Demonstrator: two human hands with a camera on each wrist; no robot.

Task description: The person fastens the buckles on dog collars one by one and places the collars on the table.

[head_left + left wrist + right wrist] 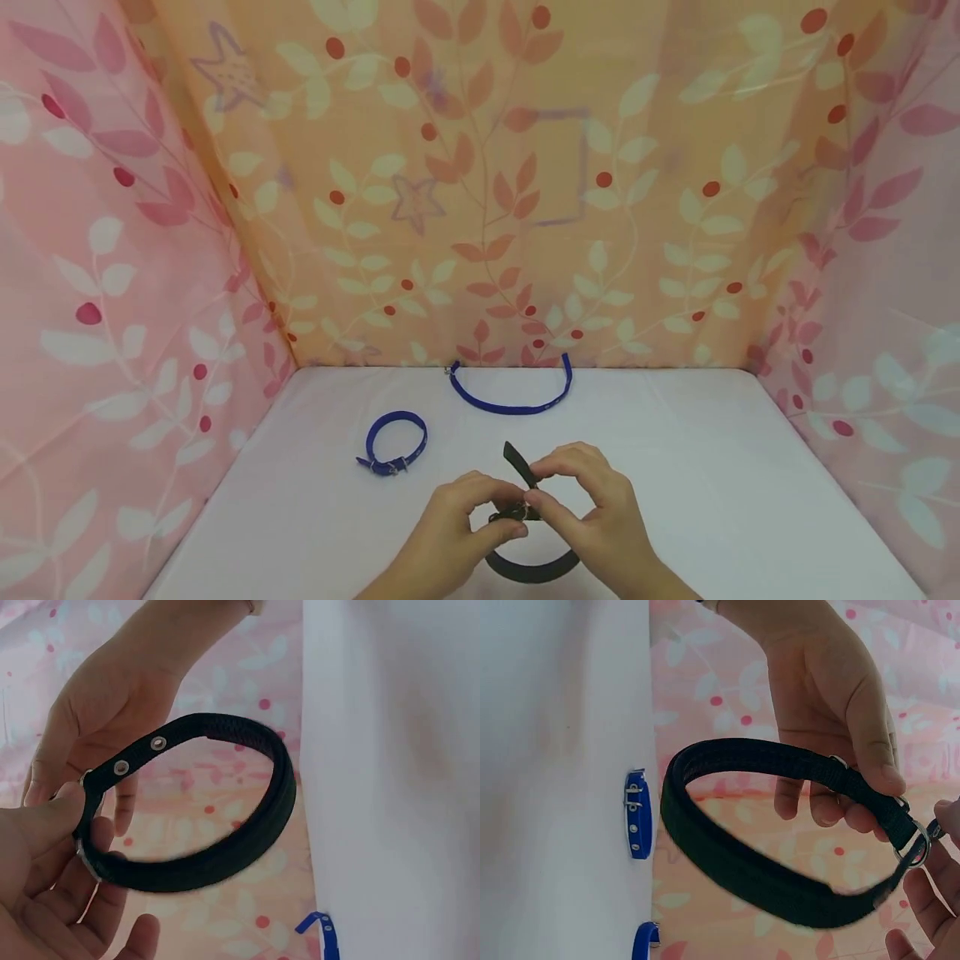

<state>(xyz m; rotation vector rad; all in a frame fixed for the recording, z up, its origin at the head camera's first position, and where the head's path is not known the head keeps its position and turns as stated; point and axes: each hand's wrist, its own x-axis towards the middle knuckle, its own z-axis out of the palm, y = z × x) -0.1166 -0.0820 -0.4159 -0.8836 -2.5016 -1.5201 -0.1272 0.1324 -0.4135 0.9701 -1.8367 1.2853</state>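
A dark green, nearly black collar (534, 573) is held up in a loop above the table between both hands. My left hand (459, 518) pinches it at the buckle end between thumb and fingers. With thumb and forefinger, my right hand (596, 502) pinches the strap close to its free tip (517, 460), which points up and away. Metal eyelets (158, 743) show along the strap in the left wrist view. In the right wrist view a metal ring (928, 844) encircles the strap near the hands. Fingers partly hide the buckle.
On the white table (300, 517), a blue collar (397, 442), buckled into a ring, lies to the left. Another blue collar (512, 409) lies unfastened in a curve at the back edge. Patterned cloth walls (480, 167) stand behind and at both sides.
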